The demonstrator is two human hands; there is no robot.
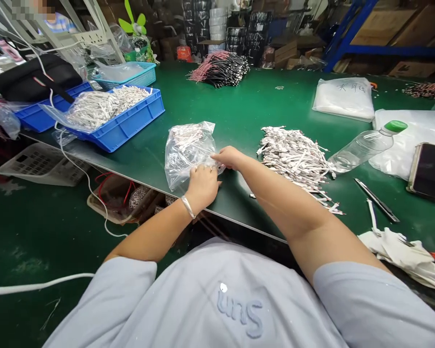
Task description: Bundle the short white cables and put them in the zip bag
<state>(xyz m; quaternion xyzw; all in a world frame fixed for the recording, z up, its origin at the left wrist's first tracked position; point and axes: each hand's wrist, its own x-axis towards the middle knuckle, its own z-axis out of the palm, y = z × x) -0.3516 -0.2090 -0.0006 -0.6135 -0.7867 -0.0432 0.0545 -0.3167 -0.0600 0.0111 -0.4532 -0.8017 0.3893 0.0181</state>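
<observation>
A clear plastic bag (187, 150) holding small white cable pieces lies on the green table (246, 111) near its front edge. My left hand (202, 185), a silver bracelet on its wrist, grips the bag's near edge with curled fingers. My right hand (229, 157) pinches the bag's right edge, fingers closed on the plastic. To the right of my hands sits a loose pile of white cable pieces (299, 159).
A blue crate (125, 126) with bagged white pieces stands at the left, a second blue crate (39, 116) with a black pouch behind it. A lying water bottle (366, 146), tweezers (377, 199), a phone (431, 171), white bags (344, 98) and a cloth (402, 251) are at the right. Black-pink cables (221, 68) lie at the back.
</observation>
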